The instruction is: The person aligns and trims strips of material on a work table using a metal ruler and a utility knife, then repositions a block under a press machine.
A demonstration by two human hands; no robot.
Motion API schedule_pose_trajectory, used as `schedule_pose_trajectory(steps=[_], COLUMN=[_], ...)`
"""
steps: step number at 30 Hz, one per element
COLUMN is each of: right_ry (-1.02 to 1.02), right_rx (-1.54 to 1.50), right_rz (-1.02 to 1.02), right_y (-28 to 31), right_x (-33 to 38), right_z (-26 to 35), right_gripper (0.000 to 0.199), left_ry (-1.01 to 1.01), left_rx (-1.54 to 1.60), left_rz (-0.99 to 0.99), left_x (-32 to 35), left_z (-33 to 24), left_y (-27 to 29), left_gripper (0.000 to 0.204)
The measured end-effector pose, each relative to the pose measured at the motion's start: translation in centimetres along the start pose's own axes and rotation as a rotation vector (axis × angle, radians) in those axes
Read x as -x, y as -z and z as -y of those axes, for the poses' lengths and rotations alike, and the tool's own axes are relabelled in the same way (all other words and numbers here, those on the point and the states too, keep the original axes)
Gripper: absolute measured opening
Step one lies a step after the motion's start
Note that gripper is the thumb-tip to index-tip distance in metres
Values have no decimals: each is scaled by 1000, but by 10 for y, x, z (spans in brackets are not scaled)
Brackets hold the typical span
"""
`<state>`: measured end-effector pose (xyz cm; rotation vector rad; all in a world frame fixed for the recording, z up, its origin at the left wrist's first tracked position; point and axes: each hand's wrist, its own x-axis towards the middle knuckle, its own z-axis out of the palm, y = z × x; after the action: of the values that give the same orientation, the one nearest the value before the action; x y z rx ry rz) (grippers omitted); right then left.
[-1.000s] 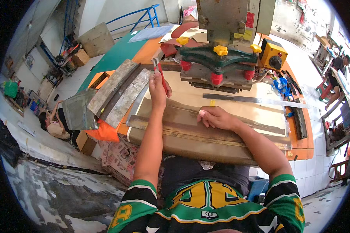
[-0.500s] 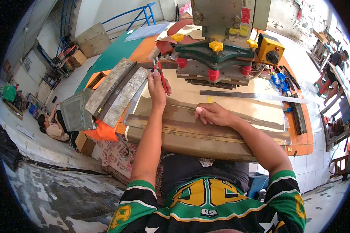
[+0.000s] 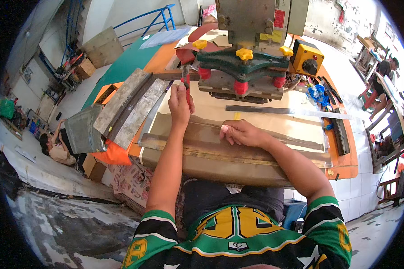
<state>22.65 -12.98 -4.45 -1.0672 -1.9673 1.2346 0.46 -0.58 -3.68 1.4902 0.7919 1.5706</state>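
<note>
In my raised left hand (image 3: 180, 106) is a pair of red-handled pliers (image 3: 186, 83), their metal end pointing away from me toward the press. Its fingers wrap round the handles. My right hand (image 3: 241, 132) rests on a thin brown sheet (image 3: 202, 127), fingers curled and thumb against the index finger. Whatever may lie under those fingers is hidden. A long brownish flat bar (image 3: 206, 149) lies across the sheet nearer to me, and the sheet hangs over the table's front edge. Beneath it spreads a cream board (image 3: 211, 105).
A press head (image 3: 242, 67) with yellow knobs stands over the board, a yellow control box (image 3: 307, 58) beside it. A steel ruler (image 3: 287, 111) lies right of centre. Heavy metal plates (image 3: 139, 105) sit at left. Other people (image 3: 60, 150) are at the far left and right.
The pliers have turned in my left hand and now stand more upright. My right hand stays on the brown sheet. The whole view has shifted slightly.
</note>
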Motion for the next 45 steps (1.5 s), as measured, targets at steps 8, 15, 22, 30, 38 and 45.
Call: schedule_pose_trajectory(steps=[8, 15, 22, 30, 38, 45], right_ry=[-8, 13, 15, 6, -1, -3], right_rx=[-8, -11, -21, -29, -33, -27], right_rz=[-2, 2, 2, 6, 8, 15], right_y=[2, 1, 1, 1, 1, 1], right_x=[-1, -1, -1, -1, 0, 0], right_z=[-2, -3, -1, 2, 2, 3], right_gripper=[53, 54, 55, 54, 53, 52], left_ry=[-66, -334, -369, -343, -331, -335], left_rx=[-281, -553, -618, -621, -631, -659], left_rz=[4, -37, 51, 77, 84, 88], left_x=[0, -3, -4, -4, -3, -5], left_z=[-5, -5, -15, -16, -15, -12], left_y=[3, 12, 17, 17, 16, 19], left_gripper=[49, 51, 52, 52, 52, 52])
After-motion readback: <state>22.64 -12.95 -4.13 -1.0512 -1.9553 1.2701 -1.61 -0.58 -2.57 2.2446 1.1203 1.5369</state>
